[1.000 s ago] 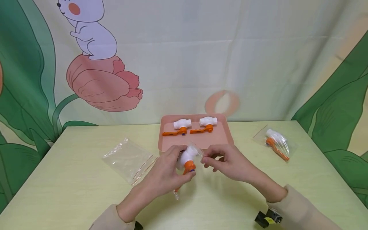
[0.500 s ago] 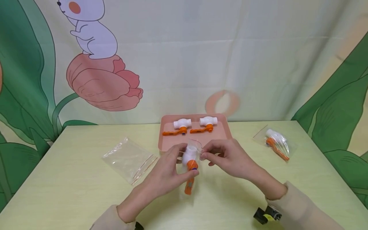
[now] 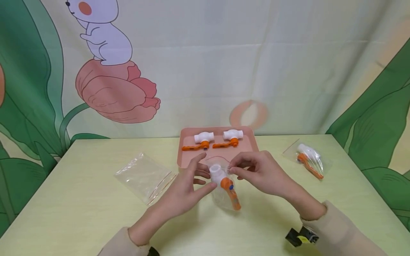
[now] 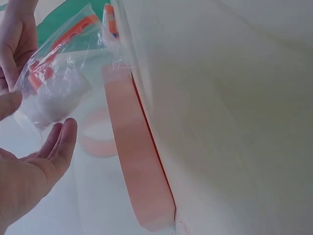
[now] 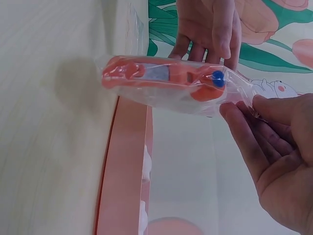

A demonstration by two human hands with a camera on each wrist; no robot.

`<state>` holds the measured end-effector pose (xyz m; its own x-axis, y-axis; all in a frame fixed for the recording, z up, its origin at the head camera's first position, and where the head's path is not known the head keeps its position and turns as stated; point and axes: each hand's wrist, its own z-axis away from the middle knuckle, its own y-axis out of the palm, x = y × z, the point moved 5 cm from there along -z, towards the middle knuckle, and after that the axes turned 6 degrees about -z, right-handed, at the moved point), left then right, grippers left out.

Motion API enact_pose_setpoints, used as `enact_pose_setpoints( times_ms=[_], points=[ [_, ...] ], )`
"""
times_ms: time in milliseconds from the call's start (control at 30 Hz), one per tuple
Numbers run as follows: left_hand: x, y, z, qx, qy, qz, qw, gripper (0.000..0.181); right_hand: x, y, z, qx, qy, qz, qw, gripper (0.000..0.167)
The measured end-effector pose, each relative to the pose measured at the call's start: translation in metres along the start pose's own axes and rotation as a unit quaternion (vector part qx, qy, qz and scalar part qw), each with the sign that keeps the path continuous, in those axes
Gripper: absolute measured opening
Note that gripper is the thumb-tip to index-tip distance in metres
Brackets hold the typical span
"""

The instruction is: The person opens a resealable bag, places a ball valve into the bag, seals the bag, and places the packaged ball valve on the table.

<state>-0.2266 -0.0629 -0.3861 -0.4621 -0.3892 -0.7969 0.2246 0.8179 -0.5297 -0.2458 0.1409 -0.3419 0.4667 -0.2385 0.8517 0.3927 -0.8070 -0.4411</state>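
Observation:
A white ball valve with an orange handle hangs inside a clear zip bag above the table, in front of the tray. My right hand pinches the bag's upper edge between thumb and forefinger. In the right wrist view the blue-centred orange handle shows through the plastic. My left hand stands at the left of the bag with its fingers spread and fairly straight; the thumb tip is close to the valve. Whether it touches the bag I cannot tell.
Behind the hands is a pink tray holding two unbagged valves, the left valve and the right valve. An unfilled clear zip bag lies at the left. Another bagged valve lies at the right.
The bagged valve has swung so its handle points down and right. My left hand has loosened from around it and its fingers have spread. The right hand keeps its pinch.

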Motion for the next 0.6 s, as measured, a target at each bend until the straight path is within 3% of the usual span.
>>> enact_pose_setpoints(
  times_ms=[133,333,600],
  points=[
    [0.001,-0.003,-0.002,-0.017,0.016,-0.008,0.9997,0.051,-0.002,-0.003,0.001,-0.001,0.003,0.008,1.0,0.003],
    [0.0,-0.008,-0.004,-0.038,0.016,-0.034,0.9986,0.023,-0.004,-0.005,0.003,0.008,0.008,0.009,0.9999,0.003],
    [-0.001,-0.013,-0.007,-0.05,0.027,-0.052,0.997,0.023,-0.008,-0.004,0.006,0.009,0.007,0.012,0.9999,0.006]
  ],
)
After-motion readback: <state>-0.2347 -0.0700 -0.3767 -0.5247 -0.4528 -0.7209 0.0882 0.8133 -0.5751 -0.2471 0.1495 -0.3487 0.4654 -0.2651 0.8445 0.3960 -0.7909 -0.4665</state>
